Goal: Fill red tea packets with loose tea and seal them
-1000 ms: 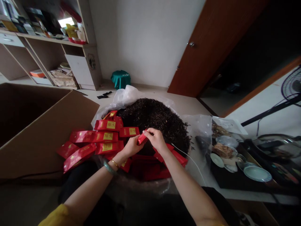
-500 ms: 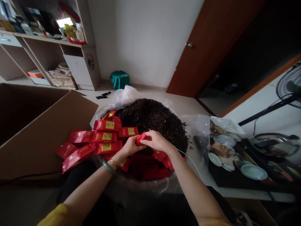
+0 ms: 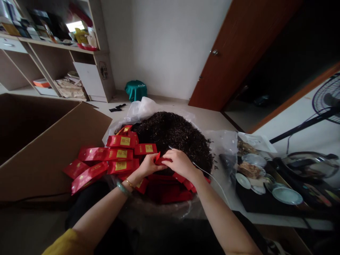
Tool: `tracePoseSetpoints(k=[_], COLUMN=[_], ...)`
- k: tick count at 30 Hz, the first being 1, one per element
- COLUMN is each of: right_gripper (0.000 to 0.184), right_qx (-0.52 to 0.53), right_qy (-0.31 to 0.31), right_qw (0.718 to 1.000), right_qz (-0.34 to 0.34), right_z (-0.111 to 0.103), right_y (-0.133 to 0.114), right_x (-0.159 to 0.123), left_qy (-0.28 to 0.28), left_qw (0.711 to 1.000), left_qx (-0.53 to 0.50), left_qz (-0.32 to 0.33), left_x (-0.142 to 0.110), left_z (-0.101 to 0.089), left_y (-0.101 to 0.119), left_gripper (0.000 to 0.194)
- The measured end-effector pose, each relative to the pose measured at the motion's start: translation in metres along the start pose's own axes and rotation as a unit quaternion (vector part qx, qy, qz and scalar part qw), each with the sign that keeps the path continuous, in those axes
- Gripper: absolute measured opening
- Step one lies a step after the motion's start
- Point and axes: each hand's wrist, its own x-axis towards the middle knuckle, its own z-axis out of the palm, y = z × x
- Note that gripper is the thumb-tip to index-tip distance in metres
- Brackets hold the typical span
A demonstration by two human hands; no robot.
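Observation:
A small red packet (image 3: 160, 161) is held between both hands over the front of a heap of dark, dry tea leaves (image 3: 175, 134). My left hand (image 3: 147, 165) grips its left side, fingers closed round it. From the right, my right hand (image 3: 178, 162) pinches its upper end and partly covers it. Several filled red packets (image 3: 121, 154) with yellow labels lie piled at the left edge of the heap. More flat red packets (image 3: 170, 193) lie below my hands in shadow.
An open cardboard box (image 3: 79, 138) stands at the left. Clear plastic sheeting (image 3: 225, 141) surrounds the leaves, and a white cord (image 3: 216, 182) runs by my right forearm. At the right, a tray holds dishes (image 3: 287, 195) and a glass-lidded pot (image 3: 309, 163). A green-covered bin (image 3: 136, 90) sits by the wall.
The red packet has turned between my hands, and less of it shows. My right hand has shifted slightly, its fingers lying further over the packet. The pile at the left stays as it was.

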Motion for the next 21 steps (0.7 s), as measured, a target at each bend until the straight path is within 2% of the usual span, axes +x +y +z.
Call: tracePoseSetpoints(k=[5,8,11,14,17,19,21], right_gripper=[0.011,0.012,0.014,0.01,0.012,0.015,0.015], right_qx=[0.093,0.139,0.172,0.232,0.303,0.313,0.293], right_qy=[0.078,0.076,0.081,0.13,0.198,0.246,0.253], right_qw=[0.993,0.987,0.982,0.963,0.926,0.907,0.911], right_qz=[0.003,-0.001,0.003,0.041,0.107,0.138,0.14], right_z=[-0.014,-0.02,-0.018,-0.018,-0.02,-0.019,-0.017], right_y=[0.006,0.008,0.007,0.006,0.011,0.018,0.025], right_x=[-0.006,-0.009,-0.011,-0.012,-0.014,-0.016,-0.019], left_qy=[0.005,-0.004,-0.014,-0.02,-0.015,-0.004,0.011], left_qw=[0.996,0.993,0.995,0.995,0.991,0.988,0.984], left_qx=[-0.084,-0.115,-0.102,-0.102,-0.132,-0.155,-0.174], left_qz=[-0.014,-0.01,-0.006,-0.003,-0.009,-0.016,-0.026], left_x=[0.002,0.002,0.0,-0.001,-0.001,0.0,0.001], left_z=[0.0,-0.001,-0.002,-0.002,-0.001,-0.002,-0.002], left_y=[0.001,0.005,0.009,0.011,0.012,0.012,0.012], left_gripper=[0.037,0.037,0.036,0.037,0.04,0.042,0.043])
